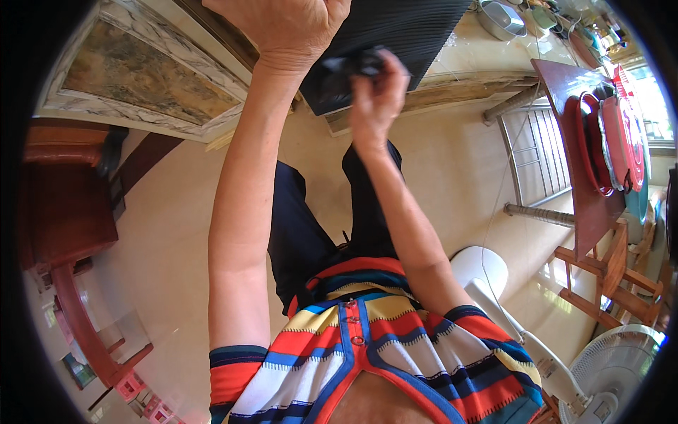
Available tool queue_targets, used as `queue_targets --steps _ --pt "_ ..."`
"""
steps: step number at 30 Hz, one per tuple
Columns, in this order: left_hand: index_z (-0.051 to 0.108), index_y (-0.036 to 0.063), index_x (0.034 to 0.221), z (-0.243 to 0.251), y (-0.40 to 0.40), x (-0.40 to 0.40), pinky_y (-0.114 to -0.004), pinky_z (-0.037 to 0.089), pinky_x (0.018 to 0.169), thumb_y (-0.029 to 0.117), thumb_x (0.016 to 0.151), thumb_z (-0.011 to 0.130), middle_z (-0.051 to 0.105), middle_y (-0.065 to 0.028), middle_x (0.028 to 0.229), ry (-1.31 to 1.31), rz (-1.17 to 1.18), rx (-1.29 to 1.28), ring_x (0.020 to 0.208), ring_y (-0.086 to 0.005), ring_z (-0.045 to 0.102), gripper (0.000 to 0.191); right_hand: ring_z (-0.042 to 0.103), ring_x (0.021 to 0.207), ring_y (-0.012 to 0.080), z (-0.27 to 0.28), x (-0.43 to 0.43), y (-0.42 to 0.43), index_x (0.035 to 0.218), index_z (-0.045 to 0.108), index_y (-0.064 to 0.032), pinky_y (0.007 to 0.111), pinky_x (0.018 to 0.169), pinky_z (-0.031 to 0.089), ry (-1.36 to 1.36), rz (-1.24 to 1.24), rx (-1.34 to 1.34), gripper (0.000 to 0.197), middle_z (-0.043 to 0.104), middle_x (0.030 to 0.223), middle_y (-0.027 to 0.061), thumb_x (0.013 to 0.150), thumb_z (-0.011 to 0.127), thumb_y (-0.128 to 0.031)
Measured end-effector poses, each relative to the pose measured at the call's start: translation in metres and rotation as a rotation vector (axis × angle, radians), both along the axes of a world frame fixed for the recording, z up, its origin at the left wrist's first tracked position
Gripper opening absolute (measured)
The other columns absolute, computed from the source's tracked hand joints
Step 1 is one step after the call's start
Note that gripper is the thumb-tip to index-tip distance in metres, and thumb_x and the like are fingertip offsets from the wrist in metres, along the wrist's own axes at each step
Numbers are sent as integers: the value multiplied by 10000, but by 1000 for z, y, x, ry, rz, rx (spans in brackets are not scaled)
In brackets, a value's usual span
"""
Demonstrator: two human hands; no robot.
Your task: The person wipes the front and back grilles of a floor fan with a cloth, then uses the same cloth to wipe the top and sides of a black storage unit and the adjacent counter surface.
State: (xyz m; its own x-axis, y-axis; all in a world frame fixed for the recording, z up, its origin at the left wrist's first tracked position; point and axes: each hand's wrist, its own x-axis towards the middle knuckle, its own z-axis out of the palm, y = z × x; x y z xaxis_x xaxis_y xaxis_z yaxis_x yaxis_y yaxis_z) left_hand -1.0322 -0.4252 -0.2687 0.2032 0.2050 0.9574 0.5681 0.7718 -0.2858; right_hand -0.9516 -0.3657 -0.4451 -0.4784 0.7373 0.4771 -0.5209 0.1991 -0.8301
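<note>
My left hand [280,26] is at the top edge of the view, cut off there, so its fingers are hidden. A dark ribbed sheet or cloth [408,26] spreads just right of it over a raised surface, its corner hanging over the edge. My right hand [378,100] is raised in front of the hanging corner, fingers curled around a dark, shiny object [365,62]. Motion blurs this object, and its kind cannot be told.
A marble-patterned panel [153,74] stands on the left. A metal basin [500,21] rests at the upper right. Red trays [627,143] stand on a dark red tabletop [561,106]. A white pedestal fan [609,371] is at the lower right, near a wooden stool [614,265].
</note>
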Motion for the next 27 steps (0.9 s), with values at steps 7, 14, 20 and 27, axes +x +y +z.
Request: queue_targets --steps 7,14,20,27 --pt "577 29 1113 0 9 10 -459 372 893 391 863 568 541 -139 1082 -61 -19 16 1046 -344 481 441 512 1050 262 11 -2 74 1287 488 -29 340 912 406 -115 -179 -206 456 460 1122 140 845 600 -30" --pt "571 20 1120 -1 3 1 -467 366 906 366 860 581 532 -151 1097 -25 -77 -12 1051 -354 478 433 427 1129 365 7 4 48 1352 416 -37 393 1006 320 -160 -228 124 577 405 1185 217 798 564 26" --pt "571 23 1122 1 8 4 -468 361 906 370 856 580 534 -151 1096 -30 -57 0 1057 -354 479 437 487 1042 338 -14 -5 92 1303 448 21 376 919 399 -221 -276 -31 497 453 1101 192 825 580 -9" --pt "570 28 1124 -1 5 5 -464 361 903 383 856 576 536 -144 1101 -35 -35 5 1066 -351 478 445 440 1088 413 -5 3 15 1264 458 13 446 975 349 -111 -306 262 528 451 1139 256 746 558 40"
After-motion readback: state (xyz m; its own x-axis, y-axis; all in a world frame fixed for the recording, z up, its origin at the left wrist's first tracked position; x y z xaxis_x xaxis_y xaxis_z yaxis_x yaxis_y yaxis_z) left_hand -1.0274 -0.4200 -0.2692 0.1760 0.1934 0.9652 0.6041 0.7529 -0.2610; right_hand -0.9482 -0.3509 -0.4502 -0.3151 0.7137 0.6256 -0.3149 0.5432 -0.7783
